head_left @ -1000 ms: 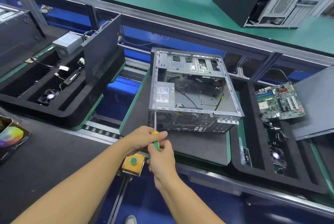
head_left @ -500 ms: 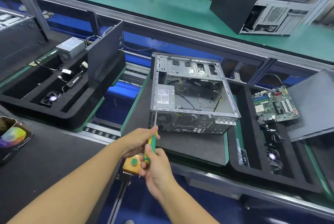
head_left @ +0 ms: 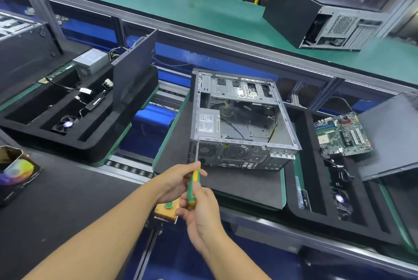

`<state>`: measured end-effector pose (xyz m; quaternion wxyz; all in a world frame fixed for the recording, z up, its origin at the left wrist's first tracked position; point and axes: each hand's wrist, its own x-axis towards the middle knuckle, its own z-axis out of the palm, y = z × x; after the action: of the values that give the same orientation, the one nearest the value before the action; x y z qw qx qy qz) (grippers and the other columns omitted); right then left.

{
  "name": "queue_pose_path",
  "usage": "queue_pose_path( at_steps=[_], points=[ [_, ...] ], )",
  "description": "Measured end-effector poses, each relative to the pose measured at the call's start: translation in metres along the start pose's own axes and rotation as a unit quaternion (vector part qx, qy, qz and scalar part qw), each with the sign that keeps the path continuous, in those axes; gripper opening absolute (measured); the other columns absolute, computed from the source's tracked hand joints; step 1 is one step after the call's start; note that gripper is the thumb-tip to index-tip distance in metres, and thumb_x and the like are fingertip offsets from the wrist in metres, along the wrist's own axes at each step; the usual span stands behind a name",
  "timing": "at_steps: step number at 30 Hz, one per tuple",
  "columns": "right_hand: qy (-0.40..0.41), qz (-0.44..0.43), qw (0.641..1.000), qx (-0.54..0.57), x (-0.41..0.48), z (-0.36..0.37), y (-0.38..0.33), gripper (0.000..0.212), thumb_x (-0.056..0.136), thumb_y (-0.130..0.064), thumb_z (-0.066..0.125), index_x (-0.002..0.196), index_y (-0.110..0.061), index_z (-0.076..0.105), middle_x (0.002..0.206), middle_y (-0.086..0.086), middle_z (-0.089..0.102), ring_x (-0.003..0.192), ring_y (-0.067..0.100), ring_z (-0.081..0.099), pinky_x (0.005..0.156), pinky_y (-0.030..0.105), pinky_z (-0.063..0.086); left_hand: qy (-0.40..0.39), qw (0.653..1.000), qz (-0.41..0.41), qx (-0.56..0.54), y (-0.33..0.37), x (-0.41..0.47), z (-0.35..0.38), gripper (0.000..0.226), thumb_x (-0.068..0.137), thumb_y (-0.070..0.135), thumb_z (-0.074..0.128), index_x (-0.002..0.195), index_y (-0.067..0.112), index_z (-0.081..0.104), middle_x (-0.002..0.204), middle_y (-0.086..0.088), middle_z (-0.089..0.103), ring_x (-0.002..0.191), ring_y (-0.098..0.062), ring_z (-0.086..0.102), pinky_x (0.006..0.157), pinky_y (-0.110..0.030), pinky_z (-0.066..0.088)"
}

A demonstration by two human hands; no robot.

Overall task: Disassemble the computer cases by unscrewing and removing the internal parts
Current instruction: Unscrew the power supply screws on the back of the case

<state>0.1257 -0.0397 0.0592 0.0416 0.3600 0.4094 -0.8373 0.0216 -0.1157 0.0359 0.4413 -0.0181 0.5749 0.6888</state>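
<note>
Slid lower, right hand (head_left: 203,212) and left hand (head_left: 174,180) fingers grip the screwdriver (head_left: 193,186) at the open grey case (head_left: 244,151).

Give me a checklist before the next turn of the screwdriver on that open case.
1. Screwdriver held: ok, left hand and right hand both hold its handle.
2. Tip seated in a screw: cannot tell, too small.
3. Shaft up against the case at its rear corner: ok.
4. Case side open: ok.
5. Power supply in the case: ok.
6. Case flat on mat: ok.
</note>
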Motion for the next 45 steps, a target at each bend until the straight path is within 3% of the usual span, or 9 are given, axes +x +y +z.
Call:
queue_pose_path(
  at_steps=[5,11,17,22,25,29,34,39,45],
  points=[
    [0.054,-0.050,0.991,-0.112,0.001,-0.001,-0.002,0.026,0.095,-0.024,0.069,0.106,-0.012,0.048,0.091,0.008,0.054,0.044,0.004,0.050,0.054,0.029,0.048,0.035,0.998,0.014,0.045,0.000,0.007,0.008,0.059,0.069,0.060,0.076,0.094,0.007,0.065,0.065,0.001,0.058,0.058,-0.014,0.058,0.054,-0.027,0.049],
    [-0.019,0.033,0.998,0.053,-0.005,-0.002,-0.010,0.044,0.105,-0.040,0.044,0.120,-0.001,0.060,0.069,0.011,0.055,0.053,0.019,0.052,0.048,0.032,0.050,0.012,1.000,0.022,-0.001,-0.001,0.006,0.005,0.045,0.080,0.046,0.067,0.096,0.004,0.068,0.073,-0.007,0.058,0.061,-0.016,0.056,0.057,-0.027,0.051],
    [0.015,-0.024,1.000,0.012,-0.002,-0.008,-0.005,0.015,0.103,-0.015,0.055,0.111,-0.003,0.050,0.081,0.013,0.057,0.055,0.015,0.056,0.052,0.032,0.053,-0.010,0.999,0.020,-0.039,-0.003,0.001,0.000,0.046,0.086,0.042,0.064,0.105,0.001,0.065,0.080,-0.009,0.064,0.068,-0.016,0.062,0.069,-0.029,0.054],
    [0.031,-0.055,0.998,-0.020,0.001,-0.004,-0.006,0.032,0.095,0.000,0.063,0.109,-0.019,0.042,0.103,0.012,0.058,0.051,0.006,0.060,0.055,0.026,0.051,-0.006,1.000,0.027,-0.005,-0.002,-0.002,0.004,0.035,0.085,0.041,0.069,0.089,0.007,0.060,0.066,-0.004,0.060,0.062,-0.012,0.061,0.063,-0.026,0.054],
    [0.024,-0.050,0.998,-0.004,0.000,-0.002,-0.009,0.030,0.096,-0.015,0.068,0.113,-0.015,0.043,0.098,0.011,0.056,0.051,0.008,0.057,0.054,0.028,0.051,0.009,1.000,0.019,-0.002,0.001,0.000,0.005,0.030,0.085,0.035,0.073,0.083,0.008,0.060,0.065,-0.005,0.055,0.061,-0.015,0.056,0.063,-0.028,0.053],
    [0.016,0.024,0.997,0.066,-0.001,-0.007,-0.009,0.042,0.103,-0.039,0.052,0.120,-0.001,0.056,0.072,0.011,0.057,0.055,0.019,0.053,0.051,0.034,0.052,-0.024,0.997,0.015,-0.071,0.001,-0.003,0.003,0.028,0.086,0.021,0.068,0.102,-0.002,0.067,0.091,-0.014,0.064,0.083,-0.021,0.060,0.082,-0.031,0.055],
    [0.022,-0.024,0.999,0.019,0.003,-0.013,-0.007,0.018,0.103,-0.020,0.056,0.111,-0.006,0.050,0.074,0.009,0.055,0.054,0.014,0.054,0.051,0.031,0.052,-0.051,0.989,-0.013,-0.136,0.003,-0.003,0.001,0.041,0.091,0.019,0.064,0.124,-0.006,0.064,0.109,-0.016,0.070,0.096,-0.024,0.066,0.089,-0.037,0.055],
    [0.020,-0.066,0.997,-0.023,0.001,-0.007,-0.007,0.030,0.094,-0.005,0.065,0.110,-0.015,0.042,0.097,0.009,0.055,0.052,0.005,0.056,0.057,0.028,0.053,-0.020,0.989,-0.033,-0.146,0.004,0.003,0.007,0.048,0.090,0.038,0.067,0.116,-0.002,0.068,0.098,-0.016,0.069,0.093,-0.024,0.069,0.088,-0.041,0.058],
    [-0.010,0.027,0.997,0.075,-0.004,-0.007,-0.014,0.041,0.101,-0.044,0.054,0.111,-0.005,0.061,0.077,0.012,0.056,0.057,0.019,0.054,0.053,0.036,0.054,0.004,0.991,-0.015,-0.135,0.008,-0.001,0.009,0.050,0.082,0.022,0.071,0.122,-0.007,0.063,0.097,-0.017,0.072,0.088,-0.022,0.073,0.075,-0.031,0.060]
  ],
)
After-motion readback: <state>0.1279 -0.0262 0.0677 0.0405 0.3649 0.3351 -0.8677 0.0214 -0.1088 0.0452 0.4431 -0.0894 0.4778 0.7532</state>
